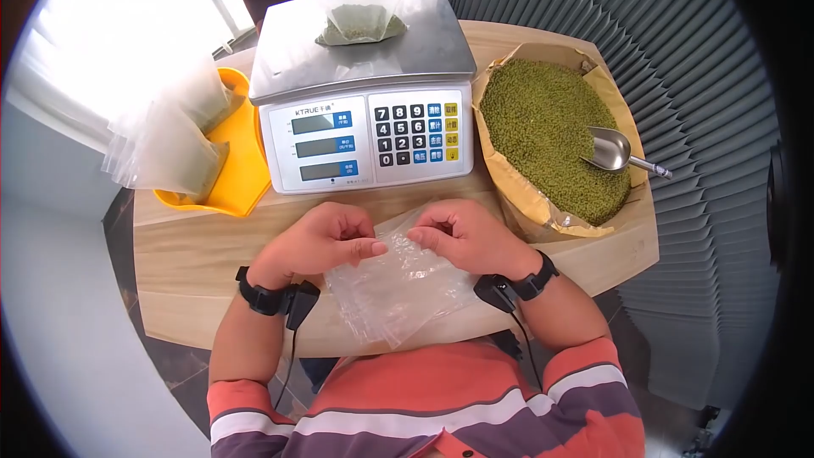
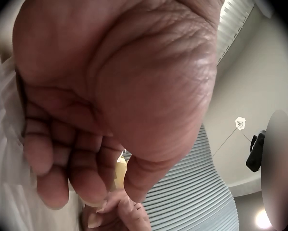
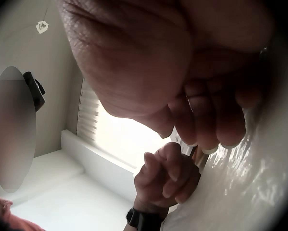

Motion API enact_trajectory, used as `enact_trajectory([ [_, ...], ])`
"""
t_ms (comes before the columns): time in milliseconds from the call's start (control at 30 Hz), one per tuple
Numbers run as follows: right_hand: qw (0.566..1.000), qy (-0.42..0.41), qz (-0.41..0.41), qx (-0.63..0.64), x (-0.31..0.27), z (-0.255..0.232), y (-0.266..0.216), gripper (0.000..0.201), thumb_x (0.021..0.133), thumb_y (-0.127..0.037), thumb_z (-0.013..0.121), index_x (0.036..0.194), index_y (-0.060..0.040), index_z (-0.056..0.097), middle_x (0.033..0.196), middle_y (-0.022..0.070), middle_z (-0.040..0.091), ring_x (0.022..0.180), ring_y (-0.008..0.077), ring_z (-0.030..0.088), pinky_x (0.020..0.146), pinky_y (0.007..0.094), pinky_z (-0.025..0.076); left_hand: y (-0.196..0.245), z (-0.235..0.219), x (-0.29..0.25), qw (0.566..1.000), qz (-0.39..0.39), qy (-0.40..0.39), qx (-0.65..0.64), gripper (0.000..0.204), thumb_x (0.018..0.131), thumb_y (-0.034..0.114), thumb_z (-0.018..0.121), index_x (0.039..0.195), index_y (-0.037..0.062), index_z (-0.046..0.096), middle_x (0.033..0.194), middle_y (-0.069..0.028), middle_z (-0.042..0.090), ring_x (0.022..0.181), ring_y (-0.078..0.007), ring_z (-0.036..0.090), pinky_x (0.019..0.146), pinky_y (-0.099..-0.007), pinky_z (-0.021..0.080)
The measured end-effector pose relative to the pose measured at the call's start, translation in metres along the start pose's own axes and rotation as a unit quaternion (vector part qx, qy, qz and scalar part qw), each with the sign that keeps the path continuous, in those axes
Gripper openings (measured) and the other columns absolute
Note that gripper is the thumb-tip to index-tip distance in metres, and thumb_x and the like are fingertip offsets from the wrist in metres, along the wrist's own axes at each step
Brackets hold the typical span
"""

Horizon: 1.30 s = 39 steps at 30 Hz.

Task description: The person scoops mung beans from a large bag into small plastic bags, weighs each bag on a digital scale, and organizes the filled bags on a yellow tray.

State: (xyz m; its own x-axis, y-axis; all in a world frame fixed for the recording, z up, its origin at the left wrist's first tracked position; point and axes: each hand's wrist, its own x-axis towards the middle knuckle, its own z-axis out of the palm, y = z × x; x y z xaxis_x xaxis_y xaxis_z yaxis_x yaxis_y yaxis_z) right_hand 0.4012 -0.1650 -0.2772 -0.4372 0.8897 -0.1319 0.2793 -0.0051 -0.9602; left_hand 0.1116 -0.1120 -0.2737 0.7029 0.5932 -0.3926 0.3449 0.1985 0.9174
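A stack of clear plastic bags (image 1: 403, 288) lies flat on the table in front of the person. Over its upper left part, the left hand (image 1: 326, 237) has its fingers loosely bent and its thumb stretched toward the other hand. In the left wrist view, a gap separates the left thumb (image 2: 136, 185) from the fingers, with nothing between them. Opposite it, the right hand (image 1: 466, 233) hovers at the upper right of the bags, its fingers (image 3: 223, 127) also loosely bent. No bag shows in its grasp in the right wrist view.
Behind the hands stands a weighing scale (image 1: 365, 131) carrying a bag of mung beans (image 1: 360, 25). At right, a large paper sack (image 1: 521, 195) of mung beans holds a metal scoop (image 1: 610, 150). Filled bags (image 1: 174, 161) lean in a yellow tray (image 1: 242, 174) at left.
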Motion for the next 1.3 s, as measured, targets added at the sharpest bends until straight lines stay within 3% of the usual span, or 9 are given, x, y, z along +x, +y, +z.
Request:
enact_trajectory([
  [233, 0.996, 0.007, 0.002, 0.088, -0.001, -0.001, 0.011, 0.018, 0.109, -0.019, 0.075, 0.108, -0.0005, 0.078, 0.084, -0.0018, 0.069, 0.076, 0.0049, 0.058, 0.067, 0.0256, 0.049, -0.013, 0.005, -0.003, 0.997, 0.064, 0.021, -0.041, 0.026, 0.103, 0.021, 0.084, 0.094, 0.0007, 0.071, 0.077, 0.0033, 0.064, 0.071, -0.0054, 0.057, 0.061, -0.0245, 0.045],
  [433, 0.997, 0.015, -0.001, 0.078, -0.003, 0.0, 0.02, 0.019, 0.109, -0.019, 0.075, 0.106, -0.0003, 0.076, 0.084, -0.0012, 0.069, 0.077, 0.0056, 0.058, 0.068, 0.026, 0.05, 0.0, 0.0, -0.016, 0.99, 0.064, 0.101, 0.079, 0.027, 0.098, 0.019, 0.089, 0.093, 0.0011, 0.069, 0.076, 0.0006, 0.063, 0.069, -0.0058, 0.056, 0.06, -0.0272, 0.045],
  [500, 0.997, 0.013, 0.003, 0.082, -0.002, 0.0, 0.02, 0.019, 0.109, -0.019, 0.075, 0.106, -0.0003, 0.076, 0.085, -0.0011, 0.069, 0.077, 0.0058, 0.058, 0.068, 0.0261, 0.05, 0.011, -0.001, -0.021, 0.97, 0.01, 0.144, 0.195, 0.037, 0.088, 0.026, 0.096, 0.099, 0.0034, 0.069, 0.077, -0.0069, 0.065, 0.067, -0.0149, 0.061, 0.061, -0.0327, 0.049],
  [633, 0.995, 0.007, 0.015, 0.095, -0.003, -0.001, 0.019, 0.019, 0.109, -0.019, 0.075, 0.108, -0.0003, 0.076, 0.086, -0.0008, 0.069, 0.078, 0.0061, 0.058, 0.069, 0.026, 0.05, 0.019, -0.001, -0.027, 0.942, 0.006, 0.167, 0.291, 0.042, 0.082, 0.022, 0.099, 0.108, 0.0055, 0.07, 0.079, -0.0044, 0.064, 0.07, -0.0147, 0.058, 0.062, -0.0343, 0.046],
  [700, 0.995, 0.004, 0.016, 0.097, -0.003, -0.002, 0.018, 0.019, 0.109, -0.019, 0.075, 0.109, -0.0002, 0.076, 0.087, -0.0009, 0.069, 0.079, 0.0061, 0.059, 0.07, 0.0258, 0.05, 0.013, -0.002, -0.029, 0.929, 0.02, 0.173, 0.328, 0.052, 0.075, 0.029, 0.102, 0.109, 0.0062, 0.07, 0.08, -0.0108, 0.066, 0.071, -0.0253, 0.062, 0.064, -0.0407, 0.049],
  [967, 0.992, -0.004, 0.03, 0.124, -0.003, -0.003, 0.014, 0.016, 0.109, -0.016, 0.074, 0.111, 0.0001, 0.076, 0.088, -0.0015, 0.069, 0.08, 0.0053, 0.059, 0.071, 0.0247, 0.05, 0.023, 0.005, -0.038, 0.914, -0.008, 0.161, 0.372, 0.047, 0.077, 0.03, 0.099, 0.108, 0.0079, 0.072, 0.083, -0.0149, 0.07, 0.077, -0.034, 0.068, 0.069, -0.0433, 0.053],
  [1033, 0.993, -0.021, 0.04, 0.11, -0.003, -0.006, 0.015, 0.017, 0.11, -0.017, 0.073, 0.112, -0.0004, 0.073, 0.094, -0.0002, 0.071, 0.084, 0.0067, 0.064, 0.078, 0.0256, 0.055, 0.021, 0.008, -0.039, 0.912, -0.014, 0.161, 0.376, 0.044, 0.078, 0.029, 0.098, 0.108, 0.0082, 0.073, 0.085, -0.0152, 0.072, 0.079, -0.0348, 0.07, 0.071, -0.0437, 0.054],
  [1200, 0.994, -0.021, 0.043, 0.098, -0.002, -0.007, 0.012, 0.015, 0.11, -0.015, 0.073, 0.112, -0.0003, 0.073, 0.093, 0.0001, 0.072, 0.084, 0.0068, 0.064, 0.078, 0.0258, 0.055, 0.023, 0.012, -0.037, 0.91, -0.036, 0.125, 0.394, 0.033, 0.085, 0.027, 0.089, 0.107, 0.0065, 0.075, 0.098, -0.0159, 0.079, 0.095, -0.0397, 0.075, 0.083, -0.0473, 0.059],
  [1300, 0.994, -0.013, 0.043, 0.1, -0.003, -0.006, 0.01, 0.016, 0.11, -0.015, 0.073, 0.111, 0.0003, 0.074, 0.09, -0.0007, 0.07, 0.082, 0.0059, 0.062, 0.074, 0.0253, 0.053, 0.022, 0.011, -0.034, 0.917, -0.051, 0.117, 0.378, 0.028, 0.086, 0.025, 0.087, 0.103, 0.0055, 0.075, 0.098, -0.0161, 0.079, 0.094, -0.0399, 0.075, 0.082, -0.0476, 0.058],
])
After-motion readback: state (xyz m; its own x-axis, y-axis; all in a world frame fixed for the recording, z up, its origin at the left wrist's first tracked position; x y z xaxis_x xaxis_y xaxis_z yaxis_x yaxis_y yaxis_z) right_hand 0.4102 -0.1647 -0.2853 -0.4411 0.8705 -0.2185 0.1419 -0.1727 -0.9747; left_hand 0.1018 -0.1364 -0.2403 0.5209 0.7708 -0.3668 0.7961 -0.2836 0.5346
